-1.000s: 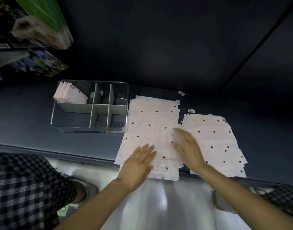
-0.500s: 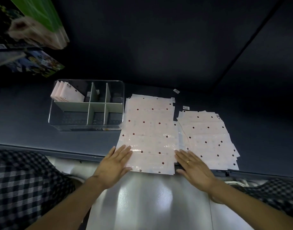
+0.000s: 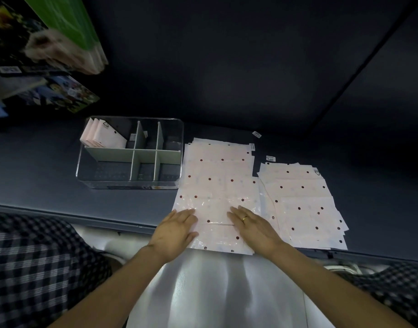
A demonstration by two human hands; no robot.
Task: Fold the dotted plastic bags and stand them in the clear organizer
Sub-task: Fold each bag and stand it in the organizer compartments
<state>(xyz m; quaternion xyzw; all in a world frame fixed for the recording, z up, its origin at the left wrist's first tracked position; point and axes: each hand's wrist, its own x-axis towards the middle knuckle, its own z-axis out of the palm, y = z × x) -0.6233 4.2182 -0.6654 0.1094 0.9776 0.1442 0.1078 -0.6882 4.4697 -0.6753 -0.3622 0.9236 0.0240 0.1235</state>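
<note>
Hands flat on the work. Left hand [image 3: 177, 229] lies palm down on the near left part of the middle stack of dotted bags [image 3: 218, 181], fingers straight and together, gripping nothing. Right hand [image 3: 253, 227] lies palm down on the near right part of the same stack, fingers likewise straight (a ring shows on one finger). Near edge of this stack overhangs the front edge of the dark table [image 3: 49, 176].

Second stack of dotted bags [image 3: 305, 202] lies just to the right, fanned, its left edge touching or overlapping the middle stack; cannot tell which.

Clear organizer [image 3: 130, 183] sits left of the middle stack, nearly touching it. Folded bags [image 3: 104, 138] stand tilted in its far left compartment. Two small labels [image 3: 270, 158] lie on the table beyond the stacks.
</note>
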